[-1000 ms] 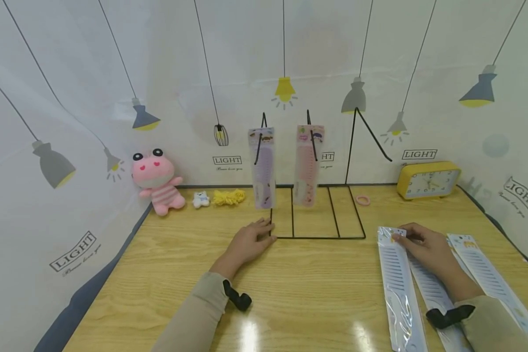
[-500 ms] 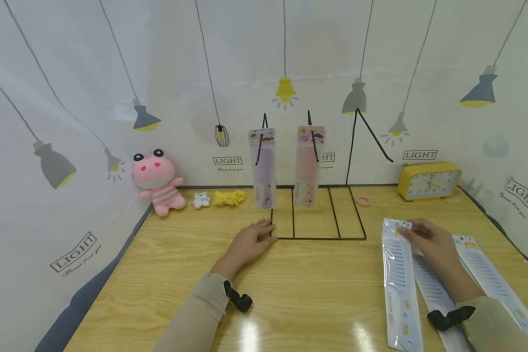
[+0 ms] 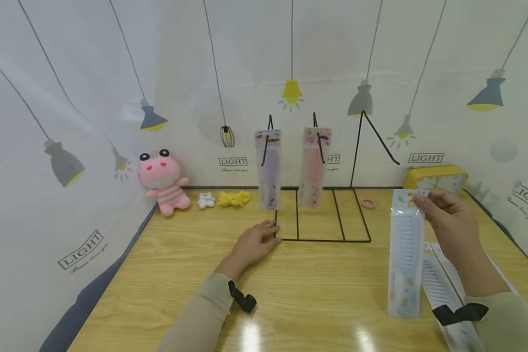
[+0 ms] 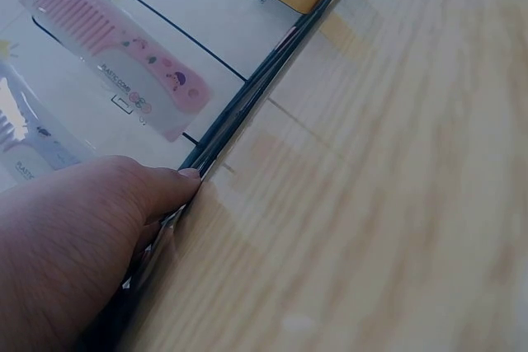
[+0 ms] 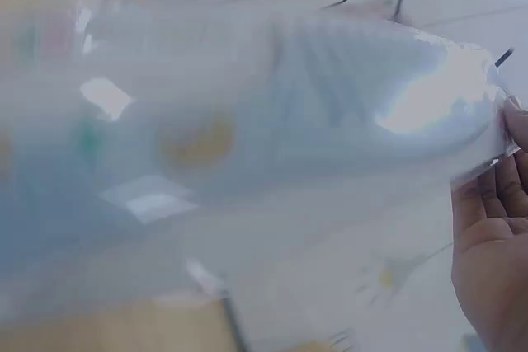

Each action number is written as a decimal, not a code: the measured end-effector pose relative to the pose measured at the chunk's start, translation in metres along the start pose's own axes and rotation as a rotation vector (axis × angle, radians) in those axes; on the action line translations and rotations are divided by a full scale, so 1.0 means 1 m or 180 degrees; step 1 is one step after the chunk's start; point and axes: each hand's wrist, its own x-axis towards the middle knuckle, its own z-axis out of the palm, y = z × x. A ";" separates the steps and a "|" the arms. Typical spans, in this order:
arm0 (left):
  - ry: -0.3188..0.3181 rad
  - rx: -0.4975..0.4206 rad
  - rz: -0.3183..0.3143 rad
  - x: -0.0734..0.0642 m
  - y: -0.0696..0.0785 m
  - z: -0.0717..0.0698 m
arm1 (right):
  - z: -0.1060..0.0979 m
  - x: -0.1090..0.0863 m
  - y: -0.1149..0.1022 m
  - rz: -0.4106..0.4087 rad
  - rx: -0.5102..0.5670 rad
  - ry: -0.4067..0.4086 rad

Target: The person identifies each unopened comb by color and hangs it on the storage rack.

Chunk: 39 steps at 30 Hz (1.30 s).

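My right hand (image 3: 455,225) pinches the top of a packaged blue comb (image 3: 406,254), thumb in front, and the pack hangs upright above the table. In the right wrist view this comb's clear pack (image 5: 247,138) is blurred and fills much of the picture. My left hand (image 3: 253,244) rests on the left front corner of a black wire rack (image 3: 321,240), its thumb (image 4: 169,187) along the wire. On the rack hang a packaged purple comb (image 3: 270,171) and a packaged pink comb (image 3: 311,171). The rack's right hook (image 3: 380,138) carries nothing.
More packaged blue combs (image 3: 435,278) lie under my right forearm. Along the back are a pink plush toy (image 3: 167,183), a small white bear (image 3: 206,200), yellow yarn (image 3: 234,198), a pink ring (image 3: 368,203) and a yellow clock (image 3: 435,178), partly covered by my right hand.
My right hand has lifted the packaged blue comb off the table, upward and away from me, and the pack has swung upright. My left hand stays on the rack.
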 end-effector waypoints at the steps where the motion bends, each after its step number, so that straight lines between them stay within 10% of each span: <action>1: 0.0010 0.0014 -0.0010 0.000 -0.001 -0.001 | 0.007 0.005 -0.005 -0.0122 0.0136 -0.0080; 12: -0.0006 0.0044 0.0016 -0.002 -0.005 -0.005 | 0.055 0.036 -0.020 -0.0476 0.0080 0.0027; 39: -0.0007 -0.0005 0.0048 0.001 0.000 0.000 | 0.054 0.046 -0.005 -0.0685 0.1249 -0.0118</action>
